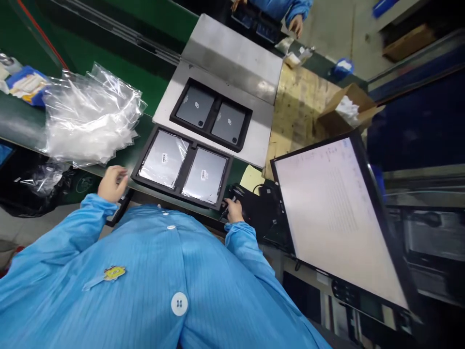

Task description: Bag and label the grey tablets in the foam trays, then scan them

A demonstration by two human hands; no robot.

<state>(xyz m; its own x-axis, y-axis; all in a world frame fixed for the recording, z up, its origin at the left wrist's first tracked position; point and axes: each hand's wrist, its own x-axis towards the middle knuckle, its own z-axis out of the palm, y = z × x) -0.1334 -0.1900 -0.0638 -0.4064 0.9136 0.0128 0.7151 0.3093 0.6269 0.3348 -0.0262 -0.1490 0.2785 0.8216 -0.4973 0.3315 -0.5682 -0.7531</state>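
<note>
My left hand (112,184) is over the bench's front edge, left of the nearer tray, with fingers loosely curled, a gap between thumb and forefinger, and nothing seen in it. My right hand (235,210) is closed on a slim dark pen-like tool (224,212) beside that tray's right corner. In the nearer black tray (184,167) lie two silver tablets, the left one (164,158) and the right one (204,175), with shiny film and a small white label on each. A farther black tray (212,116) holds two dark grey tablets (228,122), camera corners showing.
Clear plastic bags (90,116) are piled at left. A tilted monitor (337,218) stands at right, near a yellow paper (250,179) and cables. Behind are a metal stand (232,58) and a cardboard box (345,109). A co-worker's hand (296,25) is at the top.
</note>
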